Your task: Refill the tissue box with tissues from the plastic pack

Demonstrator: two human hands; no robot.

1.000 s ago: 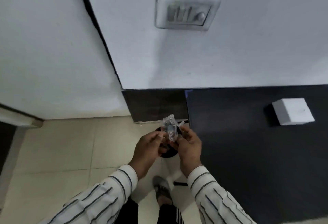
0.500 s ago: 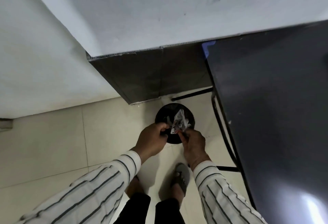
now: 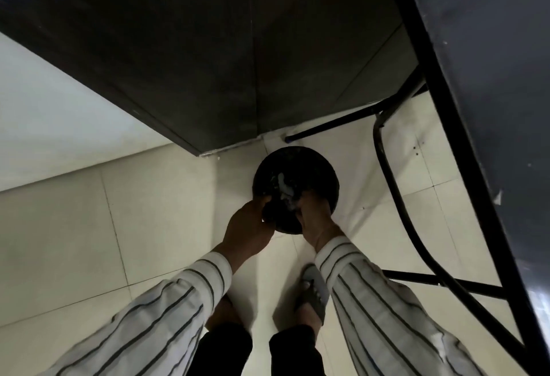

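Plastic wrapper (image 3: 285, 194), crumpled and clear with pale glints, sits between our two hands just over the mouth of a round black bin (image 3: 297, 173) on the floor. We take it for what is left of the tissue pack, though the blur keeps us from reading any print or telling whether tissues remain inside.

Our left hand (image 3: 250, 230) curls at the bin's near rim, fingers bent inward toward the wrapper; whether they pinch the film or only rest on the rim we cannot tell. Our right hand (image 3: 315, 215) reaches over the rim with its fingertips closed against the wrapper's edge, which looks like a light pinch, yet the motion blur leaves this unsure too.

We judge the film to be nearly weightless, soft and slippery, apt to spring open or cling to skin when let go. A pinch at a bunched fold holds it best; a flat pinch on smooth film may slide.

Around us the floor (image 3: 148, 212) is smooth, pale, glossy tile with thin joints. A dark matte panel (image 3: 178, 63) rises behind the bin, and a black tabletop (image 3: 491, 63) on thin curved metal legs stands at the right. Our striped sleeves (image 3: 166, 310) are soft woven cloth. The tissue box is not in view.
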